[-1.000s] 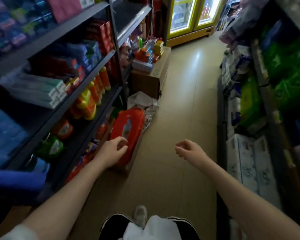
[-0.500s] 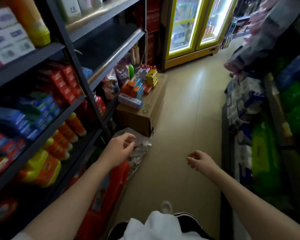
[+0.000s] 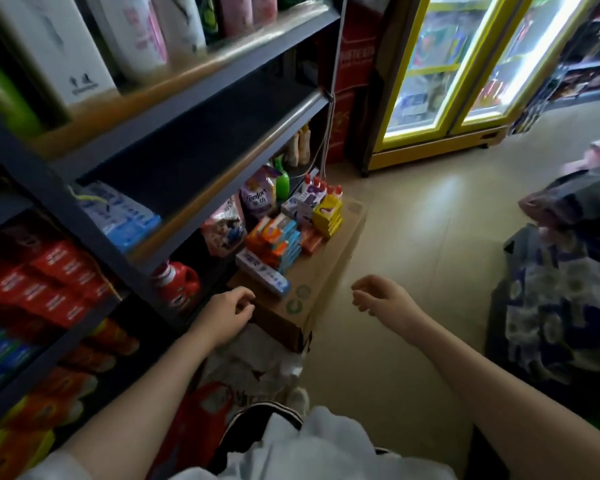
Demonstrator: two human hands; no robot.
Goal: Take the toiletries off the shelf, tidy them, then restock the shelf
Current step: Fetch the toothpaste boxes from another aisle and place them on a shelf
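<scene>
Item 1, nearest: your left hand [image 3: 226, 315], fingers loosely curled, holding nothing, at the near corner of the cardboard box [image 3: 312, 289] on the floor; whether it touches the box cannot be told.

Item 2: your right hand [image 3: 383, 301], also loosely curled and holding nothing, over bare floor just right of the box, well apart from the left.

Item 3: the toiletries [image 3: 284, 233], stacked on the box top just beyond your left hand: a long blue-and-white carton [image 3: 263, 276] nearest, orange and blue packs behind, yellow boxes [image 3: 328, 213] and small red-capped bottles farthest.

Item 4: the shelf [image 3: 229, 133] to your left, its middle tier dark and mostly bare.

Item 5, farthest: lit yellow-framed coolers [image 3: 465, 81].

Change since half a second ago: the box and its stock now lie closer to both hands; the red packet has dropped to the lower edge of view.
</scene>
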